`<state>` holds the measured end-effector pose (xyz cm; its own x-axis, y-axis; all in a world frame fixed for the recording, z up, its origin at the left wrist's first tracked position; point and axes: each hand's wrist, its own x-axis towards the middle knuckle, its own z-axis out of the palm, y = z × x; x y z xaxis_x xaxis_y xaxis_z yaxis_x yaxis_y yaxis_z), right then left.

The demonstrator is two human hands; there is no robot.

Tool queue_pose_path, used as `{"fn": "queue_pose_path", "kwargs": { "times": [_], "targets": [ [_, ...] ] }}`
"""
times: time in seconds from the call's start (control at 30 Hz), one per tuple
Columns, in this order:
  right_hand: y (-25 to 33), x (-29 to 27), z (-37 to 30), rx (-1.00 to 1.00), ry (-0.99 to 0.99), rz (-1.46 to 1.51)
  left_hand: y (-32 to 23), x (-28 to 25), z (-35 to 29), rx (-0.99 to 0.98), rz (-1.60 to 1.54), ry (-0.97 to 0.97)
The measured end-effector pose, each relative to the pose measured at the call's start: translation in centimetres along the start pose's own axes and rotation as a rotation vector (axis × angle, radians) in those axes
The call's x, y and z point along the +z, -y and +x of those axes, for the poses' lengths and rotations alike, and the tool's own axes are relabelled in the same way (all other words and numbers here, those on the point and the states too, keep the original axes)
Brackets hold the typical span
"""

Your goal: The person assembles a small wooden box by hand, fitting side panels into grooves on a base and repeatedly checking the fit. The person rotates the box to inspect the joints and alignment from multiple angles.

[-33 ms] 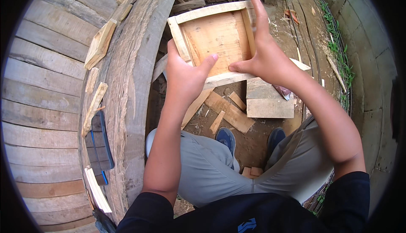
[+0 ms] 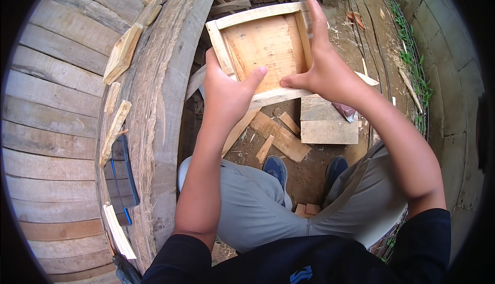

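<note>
A shallow wooden box, with pale raised sides around a flat panel, is held up between my two hands. My left hand grips its left and near sides, the thumb lying over the near edge onto the panel. On the right side, my right hand clasps the box with its thumb over the near corner and one finger stretched up along the outside. The fingers behind the box are hidden. Beneath it, a wooden block rests on the ground.
To the left runs a thick rough beam beside a plank surface. A wood block, thin offcuts and a blue-and-black frame-shaped tool lie along it. Boards litter the dirt; a grey block wall stands right.
The box and both hands have shifted very slightly to the right. The grip looks the same.
</note>
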<state>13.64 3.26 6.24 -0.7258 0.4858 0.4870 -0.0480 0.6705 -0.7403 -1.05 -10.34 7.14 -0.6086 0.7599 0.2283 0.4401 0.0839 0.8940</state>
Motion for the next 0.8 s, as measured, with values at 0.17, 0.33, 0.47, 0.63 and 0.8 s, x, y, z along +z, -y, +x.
{"fn": "queue_pose_path", "kwargs": {
  "times": [0.17,0.33,0.47,0.63,0.8],
  "targets": [
    [-0.5,-0.1,-0.1,0.047,0.024,0.050,-0.2,0.1,-0.1,-0.041,0.041,0.050],
    [0.1,0.6,-0.4,0.135,-0.013,0.046,-0.2,0.4,-0.4,-0.053,0.125,0.026],
    [-0.1,1.1,-0.6,0.091,-0.037,0.048,0.1,0.3,-0.2,-0.055,0.053,0.047],
    [-0.9,-0.8,0.5,0.118,0.143,0.129,-0.4,0.4,-0.5,-0.093,0.062,0.022],
    [-1.0,-1.5,0.4,0.097,0.174,0.108,-0.5,0.4,-0.7,-0.071,0.065,0.040]
  ]
}}
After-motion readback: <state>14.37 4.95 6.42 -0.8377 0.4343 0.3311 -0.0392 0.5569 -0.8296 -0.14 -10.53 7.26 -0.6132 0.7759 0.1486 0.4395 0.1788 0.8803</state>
